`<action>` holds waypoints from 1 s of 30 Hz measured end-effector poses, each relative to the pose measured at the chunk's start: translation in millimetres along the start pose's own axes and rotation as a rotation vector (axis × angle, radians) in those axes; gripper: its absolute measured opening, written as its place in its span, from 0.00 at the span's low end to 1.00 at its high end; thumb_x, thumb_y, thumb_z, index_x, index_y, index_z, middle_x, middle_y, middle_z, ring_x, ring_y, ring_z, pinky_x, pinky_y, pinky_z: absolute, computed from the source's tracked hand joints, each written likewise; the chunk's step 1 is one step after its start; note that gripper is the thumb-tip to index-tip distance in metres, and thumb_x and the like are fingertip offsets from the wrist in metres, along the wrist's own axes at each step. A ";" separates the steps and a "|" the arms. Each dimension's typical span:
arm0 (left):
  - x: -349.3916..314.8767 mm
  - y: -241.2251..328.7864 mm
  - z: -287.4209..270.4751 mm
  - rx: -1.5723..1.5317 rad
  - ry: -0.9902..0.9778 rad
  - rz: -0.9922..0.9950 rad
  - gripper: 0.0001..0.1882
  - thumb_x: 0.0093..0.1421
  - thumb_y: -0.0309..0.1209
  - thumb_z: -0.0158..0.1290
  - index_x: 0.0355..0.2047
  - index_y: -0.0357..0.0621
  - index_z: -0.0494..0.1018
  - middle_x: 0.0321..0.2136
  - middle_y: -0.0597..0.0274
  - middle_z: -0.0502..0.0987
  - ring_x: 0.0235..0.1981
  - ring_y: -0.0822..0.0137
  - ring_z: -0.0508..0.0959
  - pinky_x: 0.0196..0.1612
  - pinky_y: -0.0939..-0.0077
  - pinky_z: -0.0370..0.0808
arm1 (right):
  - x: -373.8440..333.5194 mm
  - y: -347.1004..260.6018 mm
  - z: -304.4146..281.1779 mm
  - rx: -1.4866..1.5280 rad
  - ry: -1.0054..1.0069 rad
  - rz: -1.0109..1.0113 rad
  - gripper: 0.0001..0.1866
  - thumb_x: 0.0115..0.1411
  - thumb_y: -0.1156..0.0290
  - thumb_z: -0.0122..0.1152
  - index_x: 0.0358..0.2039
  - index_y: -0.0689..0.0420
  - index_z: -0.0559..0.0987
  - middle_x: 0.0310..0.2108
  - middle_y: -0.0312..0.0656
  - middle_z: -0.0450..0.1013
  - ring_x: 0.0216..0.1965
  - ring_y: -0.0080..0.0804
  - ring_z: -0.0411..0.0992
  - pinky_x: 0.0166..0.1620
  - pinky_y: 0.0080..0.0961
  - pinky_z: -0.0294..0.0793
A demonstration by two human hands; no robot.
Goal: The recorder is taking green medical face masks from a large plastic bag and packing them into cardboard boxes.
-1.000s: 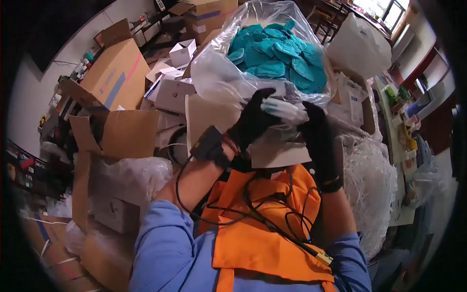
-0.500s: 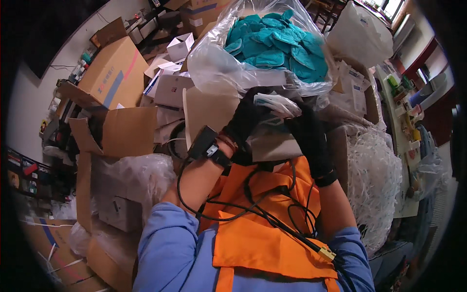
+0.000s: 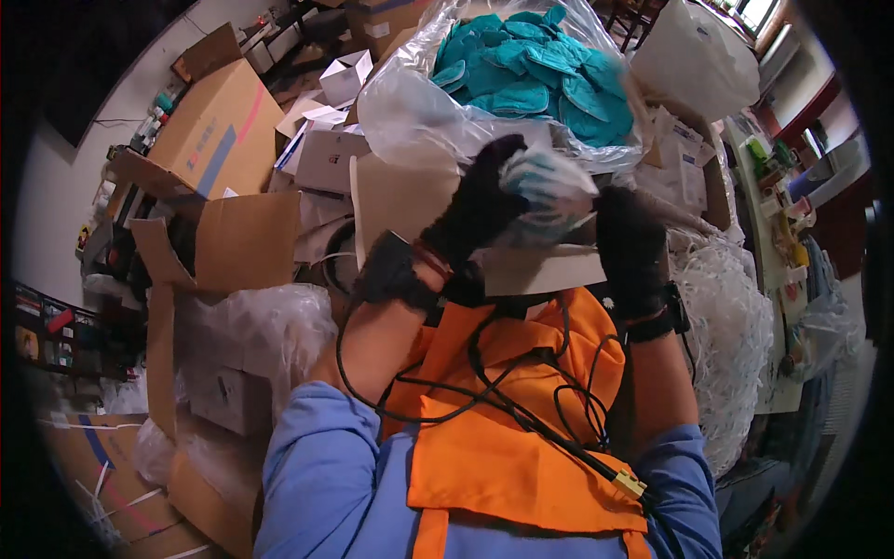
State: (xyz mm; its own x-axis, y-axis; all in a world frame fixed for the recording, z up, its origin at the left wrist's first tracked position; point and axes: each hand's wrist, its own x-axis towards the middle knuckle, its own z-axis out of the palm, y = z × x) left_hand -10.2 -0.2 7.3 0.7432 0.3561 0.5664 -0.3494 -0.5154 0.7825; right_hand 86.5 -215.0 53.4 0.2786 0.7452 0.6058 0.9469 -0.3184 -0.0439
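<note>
In front of me, a small clear plastic bag (image 3: 548, 194) with white stripes and a teal tint is spread out, slightly blurred. My left hand (image 3: 480, 200), in a black glove, grips its left side between thumb and fingers. At the bag's right corner is my black-gloved right hand (image 3: 633, 244), its fingers curled against that corner and partly hidden by the dark glove. Just beyond, a large clear plastic liner (image 3: 400, 116) holds a heap of teal fabric pads (image 3: 535, 70). Below the bag lies a beige cardboard flap (image 3: 540, 270).
An opened carton (image 3: 247, 244) with plastic film and a white box (image 3: 228, 401) stands at left. A bigger carton (image 3: 209, 130) is behind it. White shredded strips (image 3: 717, 326) fill the right side. Black cables (image 3: 484, 401) hang across my orange apron (image 3: 521, 466).
The bag has gone from a folded white bundle to spread out. My right hand has moved right and slightly down, away from the left, which has shifted slightly.
</note>
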 end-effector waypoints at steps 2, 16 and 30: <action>7.8 -13.4 -12.0 -0.166 0.017 -0.014 0.38 0.45 0.22 0.60 0.59 0.39 0.60 0.53 0.51 0.67 0.57 0.56 0.66 0.60 0.66 0.64 | -3.6 3.8 -0.8 -0.217 -0.036 -0.030 0.09 0.57 0.75 0.50 0.38 0.56 0.77 0.31 0.46 0.73 0.33 0.44 0.73 0.35 0.35 0.73; 1.0 -5.2 -27.2 0.036 0.211 -0.019 0.29 0.44 0.17 0.47 0.51 0.37 0.66 0.51 0.50 0.70 0.56 0.55 0.69 0.61 0.67 0.63 | -11.4 47.5 8.7 -0.142 -0.126 -0.022 0.11 0.55 0.77 0.50 0.39 0.56 0.75 0.31 0.46 0.74 0.33 0.47 0.73 0.37 0.39 0.70; -1.9 32.1 -5.7 0.173 0.032 -0.031 0.46 0.43 0.36 0.68 0.59 0.38 0.56 0.54 0.46 0.65 0.56 0.50 0.67 0.58 0.62 0.65 | 4.9 52.5 9.5 0.013 -0.047 0.011 0.07 0.53 0.74 0.52 0.33 0.55 0.76 0.26 0.46 0.73 0.29 0.47 0.73 0.30 0.37 0.72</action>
State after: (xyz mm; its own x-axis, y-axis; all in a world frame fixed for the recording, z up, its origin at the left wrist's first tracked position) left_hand -26.1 -13.0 32.8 0.7327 0.3971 0.5527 -0.2213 -0.6290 0.7452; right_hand 139.1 -222.5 46.6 0.2965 0.7685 0.5670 0.9456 -0.3195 -0.0614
